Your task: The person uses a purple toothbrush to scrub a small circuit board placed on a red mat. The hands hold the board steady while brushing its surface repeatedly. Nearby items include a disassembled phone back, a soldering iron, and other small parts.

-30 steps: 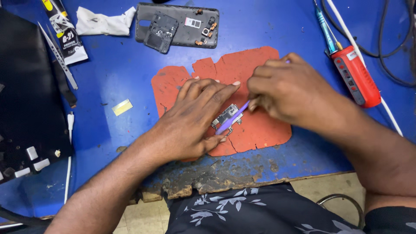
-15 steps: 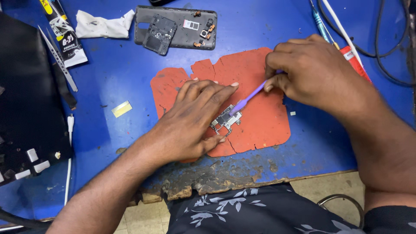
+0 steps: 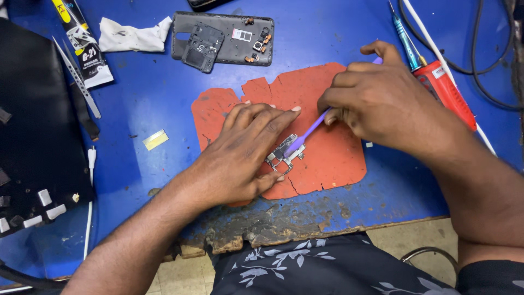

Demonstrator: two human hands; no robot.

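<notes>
The left hand (image 3: 240,153) lies flat on the cracked orange mat (image 3: 327,158), fingers stretched out and pressing a small circuit board (image 3: 281,155) down near the mat's middle. The right hand (image 3: 382,104) is clenched around a thin purple tool (image 3: 308,133), whose tip touches the board. On the blue desk (image 3: 136,109) beyond the mat lies an opened grey phone back (image 3: 224,38), with a crumpled white cloth (image 3: 134,37) to its left. A red-handled screwdriver (image 3: 442,87) and dark cables (image 3: 480,65) sit just behind the right hand. A yellow scrap (image 3: 155,140) lies left of the mat.
</notes>
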